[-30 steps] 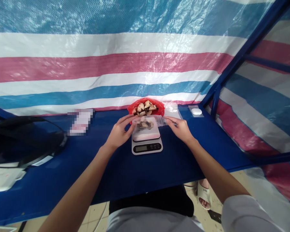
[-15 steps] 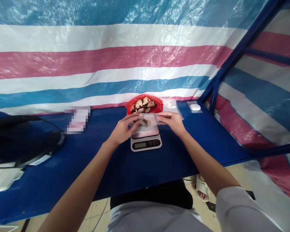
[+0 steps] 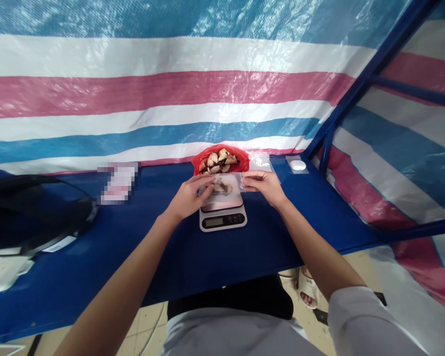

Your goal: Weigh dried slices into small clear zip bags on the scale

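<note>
A clear plastic bag (image 3: 233, 180) with a few pale and dark slices in it is held just above the kitchen scale (image 3: 224, 221), covering part of its plate. My left hand (image 3: 188, 197) grips the bag's left side, fingers and thumb closed on it. At the opposite edge, my right hand (image 3: 265, 188) pinches the plastic between thumb and fingertips. Behind the scale sits a red plastic bag (image 3: 198, 162), open at the top, full of dried slices (image 3: 221, 159) with cream flesh and dark edges. Whether the clear bag touches the scale I cannot tell.
More clear plastic bags (image 3: 261, 160) lie behind my right hand. Farther right is a white rounded object (image 3: 297, 165) on clear plastic. A blurred-out packet (image 3: 120, 183) and a black bag-like item (image 3: 33, 212) occupy the left of the blue table (image 3: 133, 257). Striped sheeting (image 3: 163, 89) walls the back.
Both hands keep their hold on the clear bag with hardly any movement. The whole view has shifted very slightly.
</note>
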Motion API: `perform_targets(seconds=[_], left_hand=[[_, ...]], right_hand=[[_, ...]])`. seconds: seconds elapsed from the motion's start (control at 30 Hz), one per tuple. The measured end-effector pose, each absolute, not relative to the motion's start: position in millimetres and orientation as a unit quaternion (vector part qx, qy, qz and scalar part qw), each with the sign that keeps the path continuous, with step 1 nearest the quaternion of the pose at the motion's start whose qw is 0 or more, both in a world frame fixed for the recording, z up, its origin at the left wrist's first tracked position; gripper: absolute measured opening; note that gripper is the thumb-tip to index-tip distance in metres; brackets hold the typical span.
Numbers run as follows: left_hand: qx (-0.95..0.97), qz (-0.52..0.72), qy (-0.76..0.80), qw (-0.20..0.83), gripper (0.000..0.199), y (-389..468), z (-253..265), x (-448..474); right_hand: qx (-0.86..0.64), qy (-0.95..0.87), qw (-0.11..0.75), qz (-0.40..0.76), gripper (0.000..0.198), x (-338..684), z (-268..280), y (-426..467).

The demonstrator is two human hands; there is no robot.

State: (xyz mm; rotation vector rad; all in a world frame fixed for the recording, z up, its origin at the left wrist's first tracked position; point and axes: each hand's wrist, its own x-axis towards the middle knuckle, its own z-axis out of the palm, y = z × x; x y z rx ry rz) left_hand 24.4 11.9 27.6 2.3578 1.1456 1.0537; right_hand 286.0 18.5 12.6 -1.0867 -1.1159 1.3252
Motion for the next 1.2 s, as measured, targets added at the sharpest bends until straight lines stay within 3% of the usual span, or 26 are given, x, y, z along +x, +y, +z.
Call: perform_targets(seconds=[0.23,0.5,0.83,1.07,1.2], left_hand=[[0.806,0.353,0.425,0.214,0.044,34.9,46.2,39.2],[0.78,0.341,0.364,0.379,0.041,60.2,71.2,55.4],[0.572,0.385,0.358,0.629,0.041,56.6,64.2,56.7],[0.491,0.479,0.35,0.639,0.033,54.1,46.9,67.3],[0.445,0.544,0.365,0.611,0.035,51.4,34.8,73.7]], right_hand=[[-0.42,-0.571,0.501,0.497,0.037,289.4,33.7,29.2],[-0.361,-0.678,0.487,0.415,0.029,286.6,62.1,51.2],[-0.324,-0.722,0.496,0.357,0.019,284.6,73.2,67.6],[-0.343,-0.691,0.524,0.362,0.018,285.7,53.2,72.4],[-0.39,-0.597,0.568,0.41,0.034,281.3,36.3,72.2]])
